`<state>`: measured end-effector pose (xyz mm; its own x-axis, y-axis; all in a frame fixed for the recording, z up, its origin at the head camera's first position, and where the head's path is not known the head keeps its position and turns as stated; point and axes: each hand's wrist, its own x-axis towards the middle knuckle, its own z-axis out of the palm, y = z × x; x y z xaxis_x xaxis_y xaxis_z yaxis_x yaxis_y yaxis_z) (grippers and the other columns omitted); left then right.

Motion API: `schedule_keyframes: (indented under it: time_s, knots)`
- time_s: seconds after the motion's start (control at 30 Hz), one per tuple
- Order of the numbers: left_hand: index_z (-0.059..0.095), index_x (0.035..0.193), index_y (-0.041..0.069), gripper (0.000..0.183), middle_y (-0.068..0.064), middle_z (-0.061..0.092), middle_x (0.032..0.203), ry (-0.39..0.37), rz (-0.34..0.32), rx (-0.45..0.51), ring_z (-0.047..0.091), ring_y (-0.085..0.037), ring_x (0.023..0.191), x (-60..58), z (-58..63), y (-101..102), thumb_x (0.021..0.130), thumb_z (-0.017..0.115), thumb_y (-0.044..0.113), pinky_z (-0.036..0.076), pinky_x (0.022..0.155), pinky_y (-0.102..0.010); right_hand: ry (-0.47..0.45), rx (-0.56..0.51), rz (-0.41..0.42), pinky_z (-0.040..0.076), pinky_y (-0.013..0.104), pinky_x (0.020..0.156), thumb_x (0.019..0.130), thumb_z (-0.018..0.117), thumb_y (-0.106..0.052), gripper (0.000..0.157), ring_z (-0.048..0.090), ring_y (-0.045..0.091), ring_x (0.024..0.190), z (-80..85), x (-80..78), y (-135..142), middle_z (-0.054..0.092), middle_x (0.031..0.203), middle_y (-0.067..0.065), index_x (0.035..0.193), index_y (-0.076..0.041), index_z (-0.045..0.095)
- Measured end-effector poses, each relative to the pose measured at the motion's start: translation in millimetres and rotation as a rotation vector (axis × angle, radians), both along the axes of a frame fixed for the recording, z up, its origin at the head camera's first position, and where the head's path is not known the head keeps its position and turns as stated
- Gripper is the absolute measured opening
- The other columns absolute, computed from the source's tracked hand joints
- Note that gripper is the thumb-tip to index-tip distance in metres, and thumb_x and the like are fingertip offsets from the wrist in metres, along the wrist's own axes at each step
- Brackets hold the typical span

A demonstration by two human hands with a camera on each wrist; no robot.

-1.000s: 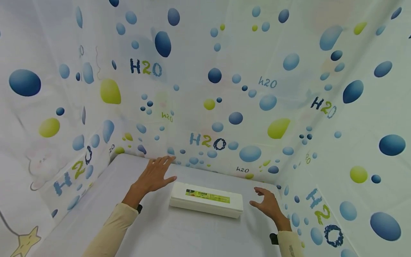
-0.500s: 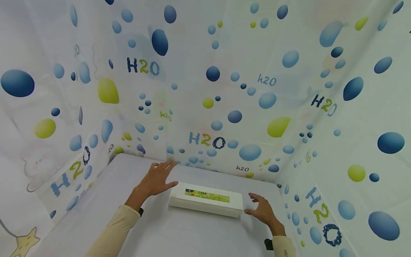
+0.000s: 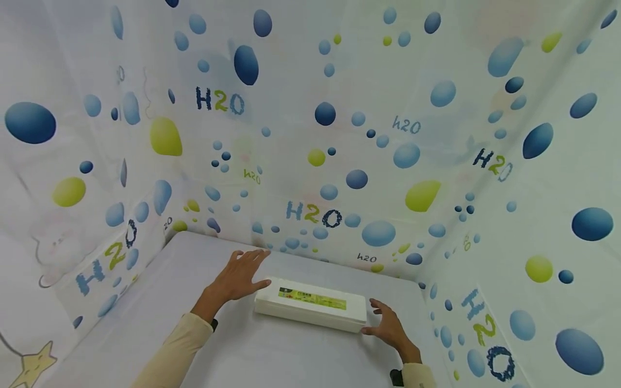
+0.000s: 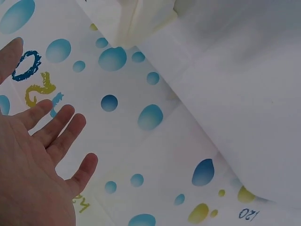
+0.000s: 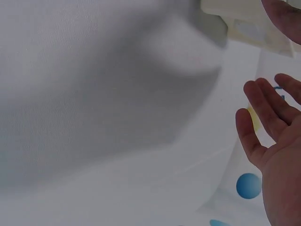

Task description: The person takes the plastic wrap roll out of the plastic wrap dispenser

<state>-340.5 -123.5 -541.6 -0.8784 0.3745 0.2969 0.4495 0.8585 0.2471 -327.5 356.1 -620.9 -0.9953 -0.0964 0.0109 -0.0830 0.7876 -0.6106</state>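
Observation:
A long white box (image 3: pixel 310 312) with a yellow-green label (image 3: pixel 312 298) lies on the white table. To its left is my left hand (image 3: pixel 235 277), fingers spread and the thumb at the box's far left corner. At the right end, my right hand (image 3: pixel 388 326) has its thumb close against the corner, fingers loosely bent. Whether either thumb touches the box, I cannot tell. The left wrist view has the left hand (image 4: pixel 37 155) with fingers apart and part of the box (image 4: pixel 148 21) above. In the right wrist view, the right hand's fingers (image 5: pixel 263 106) extend below the box end (image 5: pixel 230 9).
A white cloth (image 3: pixel 281 161) printed with blue and green drops and "H2O" lettering stands behind and on both sides of the table (image 3: pixel 271 355). The table's back edge runs just beyond the box.
My right hand has moved left and slightly down, up to the box's right end. The left hand has shifted a little right and down, toward the left end. The box lies almost as before.

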Motion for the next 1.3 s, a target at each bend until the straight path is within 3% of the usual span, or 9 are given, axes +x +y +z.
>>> schedule_keyframes:
  time_s: [0.27,0.4,0.7,1.0,1.3]
  knots:
    - [0.051,0.161,0.005,0.077,-0.020,0.060,0.158,0.000,-0.024,0.022,0.058,-0.041,0.145,-2.4,-5.7,6.0,0.100,0.077,0.045,0.039,0.118,-0.070,-0.016,-0.156,0.036,0.046,0.068,0.117,0.068,0.105,-0.015,0.105,0.064,0.043,0.132,-19.2,-3.8,-7.2,0.066,0.147,0.025,0.156,0.009,0.050]
    - [0.051,0.161,0.006,0.077,-0.019,0.060,0.159,-0.011,-0.032,0.023,0.057,-0.041,0.146,-3.2,-8.2,8.5,0.100,0.076,0.046,0.038,0.119,-0.070,-0.026,-0.212,0.016,0.040,0.073,0.120,0.068,0.105,-0.014,0.105,0.061,0.047,0.135,-26.1,-3.8,-11.6,0.068,0.144,0.026,0.155,0.009,0.051]
    - [0.053,0.160,0.006,0.076,-0.018,0.062,0.157,-0.033,-0.061,0.030,0.059,-0.040,0.144,-4.3,-15.6,15.0,0.099,0.078,0.045,0.039,0.117,-0.069,-0.023,-0.254,-0.043,0.041,0.071,0.121,0.065,0.105,-0.007,0.103,0.062,0.045,0.136,-37.4,-6.4,-20.7,0.068,0.144,0.024,0.153,0.006,0.052]
    - [0.055,0.157,0.006,0.080,-0.017,0.063,0.155,-0.070,-0.089,0.009,0.060,-0.038,0.142,-5.4,-32.6,20.2,0.094,0.083,0.046,0.041,0.116,-0.067,0.003,-0.287,-0.002,0.052,0.062,0.113,0.066,0.103,-0.001,0.098,0.066,0.041,0.131,-39.1,-8.8,-24.1,0.069,0.141,0.023,0.151,0.006,0.054]
    - [0.055,0.157,0.004,0.091,-0.019,0.062,0.155,-0.107,-0.108,0.010,0.059,-0.039,0.142,-6.7,-47.2,22.8,0.086,0.089,0.050,0.040,0.116,-0.066,0.016,-0.320,0.001,0.044,0.069,0.118,0.065,0.101,0.002,0.098,0.062,0.048,0.135,-43.3,-11.2,-30.5,0.067,0.143,0.028,0.150,0.010,0.053]
